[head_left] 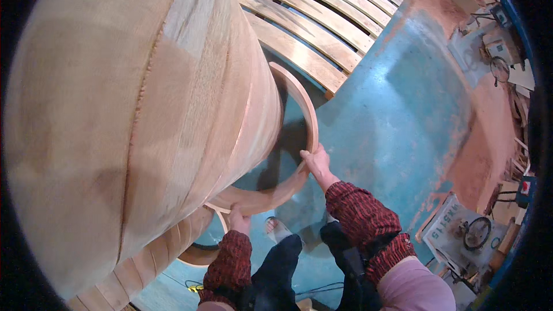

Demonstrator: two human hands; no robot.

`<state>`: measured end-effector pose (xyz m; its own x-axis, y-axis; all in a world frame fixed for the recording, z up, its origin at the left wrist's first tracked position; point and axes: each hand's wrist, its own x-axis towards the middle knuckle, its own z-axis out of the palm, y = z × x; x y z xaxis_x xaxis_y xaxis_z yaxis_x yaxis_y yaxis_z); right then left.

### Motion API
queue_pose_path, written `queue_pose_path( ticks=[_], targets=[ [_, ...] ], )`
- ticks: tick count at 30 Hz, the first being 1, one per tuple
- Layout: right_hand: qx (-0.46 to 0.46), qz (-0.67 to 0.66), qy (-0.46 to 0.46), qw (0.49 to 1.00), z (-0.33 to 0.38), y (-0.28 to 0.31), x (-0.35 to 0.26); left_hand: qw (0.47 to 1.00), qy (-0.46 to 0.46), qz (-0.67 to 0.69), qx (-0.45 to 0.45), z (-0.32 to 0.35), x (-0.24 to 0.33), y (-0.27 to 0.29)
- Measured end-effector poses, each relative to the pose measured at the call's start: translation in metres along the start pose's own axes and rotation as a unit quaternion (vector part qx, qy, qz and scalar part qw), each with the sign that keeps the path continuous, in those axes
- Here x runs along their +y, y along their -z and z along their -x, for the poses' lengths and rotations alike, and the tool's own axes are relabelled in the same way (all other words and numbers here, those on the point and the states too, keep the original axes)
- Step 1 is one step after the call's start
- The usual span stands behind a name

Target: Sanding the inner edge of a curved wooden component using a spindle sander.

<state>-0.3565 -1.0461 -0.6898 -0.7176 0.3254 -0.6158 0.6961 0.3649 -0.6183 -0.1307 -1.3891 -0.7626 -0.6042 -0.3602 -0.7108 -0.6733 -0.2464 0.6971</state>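
Both my hands are on a pale wooden ring [312,124], a broad round hoop at the near end of a large wooden cylinder. My right hand [317,162] grips its right side, thumb on top of the rim. Lower down, my left hand [239,220] is closed on the near-left edge, its fingers partly hidden. The big cylinder [184,92] fills the left of the view; it is built of wide wooden bands with visible seams. It hides the ring's far-left part. Whether ring and cylinder touch, I cannot tell.
A smaller banded wooden cylinder [129,273] lies at lower left, with a round rim [199,256] at its end. Beyond the ring is a slatted wooden pallet [305,34]. Reddish dust covers part of the blue floor [397,103]. Handwheel machines [477,234] line the right side.
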Motion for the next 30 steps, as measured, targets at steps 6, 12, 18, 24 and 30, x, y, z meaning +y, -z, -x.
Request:
queue_pose_path(
  ticks=[6,12,18,24,30],
  targets=[
    [-0.081,0.028,-0.002,0.996,0.058,0.057,0.044,0.957,0.209,0.192,0.055,0.068,0.065,-0.035],
    [-0.065,0.079,-0.039,0.994,0.249,0.19,0.168,0.964,0.243,0.035,-0.1,0.176,0.06,-0.006],
    [-0.072,0.231,-0.11,0.964,0.45,0.343,0.248,0.88,0.069,-0.324,-0.339,0.257,0.14,-0.054],
    [0.36,-0.063,-0.183,0.913,0.625,0.329,0.246,0.668,0.083,-0.561,-0.482,0.355,0.212,-0.154],
    [0.294,-0.169,-0.286,0.896,0.791,0.182,0.237,0.54,0.004,-0.635,-0.552,0.456,0.236,-0.203]
  ],
)
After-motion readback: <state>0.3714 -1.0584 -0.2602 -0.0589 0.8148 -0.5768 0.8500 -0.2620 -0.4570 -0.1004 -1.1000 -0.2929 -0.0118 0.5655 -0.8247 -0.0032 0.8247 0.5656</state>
